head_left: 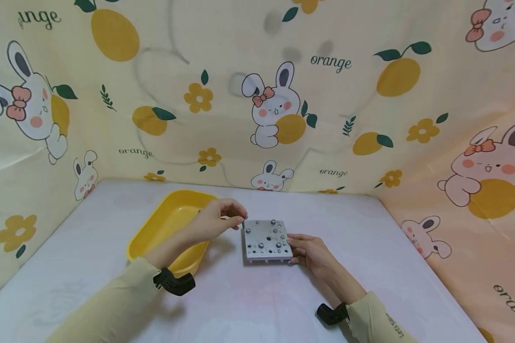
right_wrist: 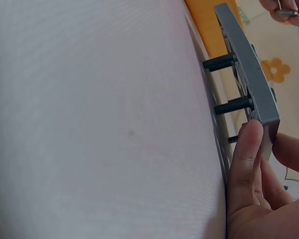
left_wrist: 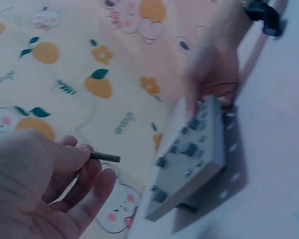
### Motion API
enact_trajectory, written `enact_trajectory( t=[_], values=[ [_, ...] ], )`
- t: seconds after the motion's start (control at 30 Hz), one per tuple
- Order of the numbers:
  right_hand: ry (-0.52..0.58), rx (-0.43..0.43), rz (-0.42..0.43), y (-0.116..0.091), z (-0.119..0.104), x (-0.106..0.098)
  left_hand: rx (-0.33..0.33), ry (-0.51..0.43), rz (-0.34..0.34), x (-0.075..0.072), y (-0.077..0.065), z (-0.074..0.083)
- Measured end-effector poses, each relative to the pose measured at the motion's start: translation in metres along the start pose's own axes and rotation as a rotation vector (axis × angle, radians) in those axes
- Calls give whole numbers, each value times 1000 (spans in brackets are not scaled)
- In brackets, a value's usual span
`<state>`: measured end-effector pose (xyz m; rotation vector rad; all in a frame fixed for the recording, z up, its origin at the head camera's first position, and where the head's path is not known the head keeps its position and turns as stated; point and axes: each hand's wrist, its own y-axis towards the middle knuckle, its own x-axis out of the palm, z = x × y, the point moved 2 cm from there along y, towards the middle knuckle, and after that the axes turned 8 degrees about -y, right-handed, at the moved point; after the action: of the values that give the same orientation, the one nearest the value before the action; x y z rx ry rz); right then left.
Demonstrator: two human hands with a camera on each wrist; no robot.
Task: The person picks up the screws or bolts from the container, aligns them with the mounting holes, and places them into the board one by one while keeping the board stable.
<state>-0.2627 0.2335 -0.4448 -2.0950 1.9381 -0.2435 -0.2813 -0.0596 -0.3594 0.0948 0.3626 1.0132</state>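
My left hand point(head_left: 214, 220) pinches a dark threaded bolt point(left_wrist: 107, 158) between thumb and fingers, near the far left corner of a grey metal plate point(head_left: 259, 229). The plate has several holes, and several bolt heads point(left_wrist: 189, 149) stand out of its top. In the right wrist view, dark threaded shanks point(right_wrist: 234, 105) stick out of its underside toward the table. With thumb and fingers my right hand point(head_left: 311, 252) grips the plate's right edge. Whether the shank tips touch the table I cannot tell.
A yellow plastic tray point(head_left: 148, 231) stands on the white table point(head_left: 249, 305) left of the plate, partly behind the left forearm. A cloth printed with rabbits and oranges point(head_left: 223, 138) hangs behind and at both sides. Each wrist wears a black device point(head_left: 176, 282).
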Motion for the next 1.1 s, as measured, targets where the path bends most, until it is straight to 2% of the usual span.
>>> enact_trajectory(
  t=[0.23, 0.37, 0.5, 0.73, 1.1],
  values=[
    [-4, 11, 14, 1, 1, 1, 30, 82, -111, 20, 4, -8],
    [-6, 3, 14, 1, -1, 2, 17, 150, -144, 24, 6, -14],
    [-4, 3, 12, 0, -1, 2, -6, 180, -175, 25, 7, -21],
    [-8, 6, 6, -1, -1, 2, -6, 187, -191, 25, 9, -29],
    [-4, 6, 5, -2, -2, 1, 17, 220, -223, 27, 10, -32]
  ],
)
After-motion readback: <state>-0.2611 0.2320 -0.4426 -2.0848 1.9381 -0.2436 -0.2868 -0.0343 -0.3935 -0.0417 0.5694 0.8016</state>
